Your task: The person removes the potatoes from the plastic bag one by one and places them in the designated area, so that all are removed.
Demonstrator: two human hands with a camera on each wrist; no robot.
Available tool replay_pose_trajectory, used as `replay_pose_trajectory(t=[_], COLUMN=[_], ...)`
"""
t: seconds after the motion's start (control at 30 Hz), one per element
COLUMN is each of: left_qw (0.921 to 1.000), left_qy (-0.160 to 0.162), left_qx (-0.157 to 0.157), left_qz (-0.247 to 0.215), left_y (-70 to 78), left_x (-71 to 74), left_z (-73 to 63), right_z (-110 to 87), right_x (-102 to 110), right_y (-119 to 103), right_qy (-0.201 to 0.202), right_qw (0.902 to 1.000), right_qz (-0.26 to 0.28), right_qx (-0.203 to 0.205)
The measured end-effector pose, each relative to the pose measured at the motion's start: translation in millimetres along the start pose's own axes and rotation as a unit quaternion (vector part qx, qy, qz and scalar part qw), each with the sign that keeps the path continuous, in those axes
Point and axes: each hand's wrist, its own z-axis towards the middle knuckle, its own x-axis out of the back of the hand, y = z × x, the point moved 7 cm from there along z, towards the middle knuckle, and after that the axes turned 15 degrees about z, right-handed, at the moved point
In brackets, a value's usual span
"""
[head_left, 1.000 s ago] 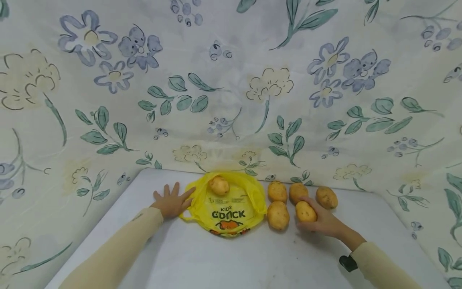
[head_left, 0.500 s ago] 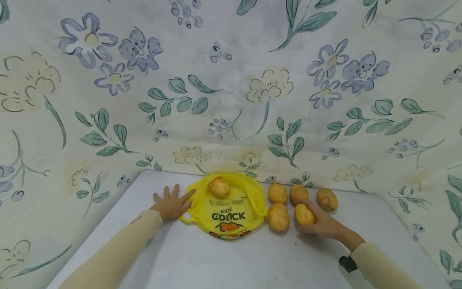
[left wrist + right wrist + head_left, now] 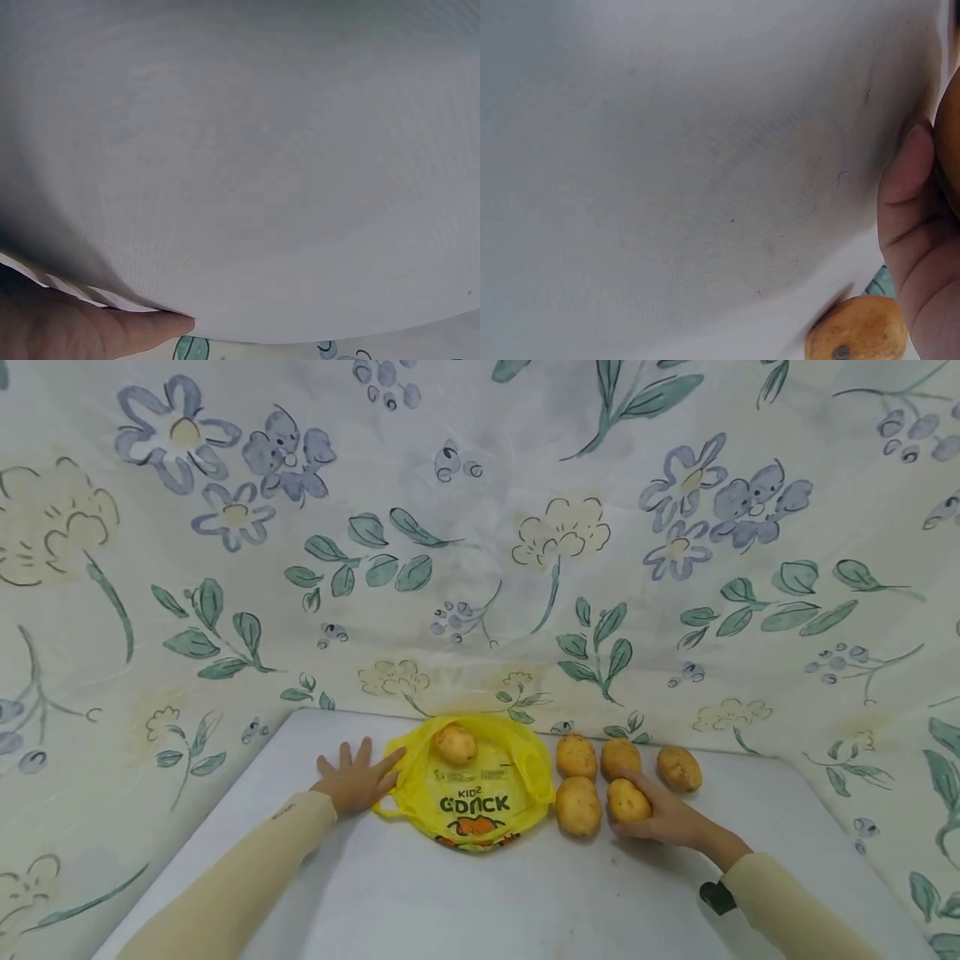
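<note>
A yellow plastic bag (image 3: 480, 785) with printed lettering lies spread on the table, one potato (image 3: 455, 744) resting in its upper part. My left hand (image 3: 356, 781) lies flat with fingers spread, its thumb touching the bag's left edge. To the right of the bag, my right hand (image 3: 667, 814) grips a potato (image 3: 628, 801) between thumb and fingers. That potato stands beside another potato (image 3: 578, 807) in the front row. In the right wrist view the gripped potato (image 3: 949, 142) is cut off by the frame edge, with the thumb against it.
Behind are a potato (image 3: 576, 756), another potato (image 3: 620, 757) next to it, and a separate potato (image 3: 679, 769) farther right. The white table (image 3: 465, 910) meets a floral cloth (image 3: 480, 568) at the back and sides. A dark object (image 3: 717, 897) sits at the right cuff.
My right hand has shifted slightly left with the gripped potato, closer to the neighbouring front potato. The left hand and the bag stay put.
</note>
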Motion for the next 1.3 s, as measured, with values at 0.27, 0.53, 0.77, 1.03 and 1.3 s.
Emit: replay_pose_trajectory(t=[0.27,0.53,0.77,1.03,1.3], left_qw=[1.0,1.0,0.9999,1.0,1.0], left_qy=[0.001,-0.004,-0.006,-0.002,-0.002], left_qx=[-0.006,-0.005,-0.004,-0.003,-0.002], left_qz=[-0.002,-0.001,-0.01,-0.006,-0.005], left_y=[0.5,1.0,-0.9,-1.5,-2.8], left_x=[2.7,4.9,1.6,2.6,-2.3], left_z=[-2.2,-4.7,0.6,-1.7,3.2], right_z=[2.0,7.2,8.1,7.8,6.6], right_x=[1,-1,-2,-1,1], right_y=[3,4,5,7,11], right_qy=[0.004,0.013,0.011,0.008,0.022], right_qw=[0.9999,0.9994,0.9991,0.9983,0.9985], right_qz=[-0.003,-0.003,-0.015,-0.021,-0.026], right_qx=[0.01,0.032,0.039,0.054,0.042])
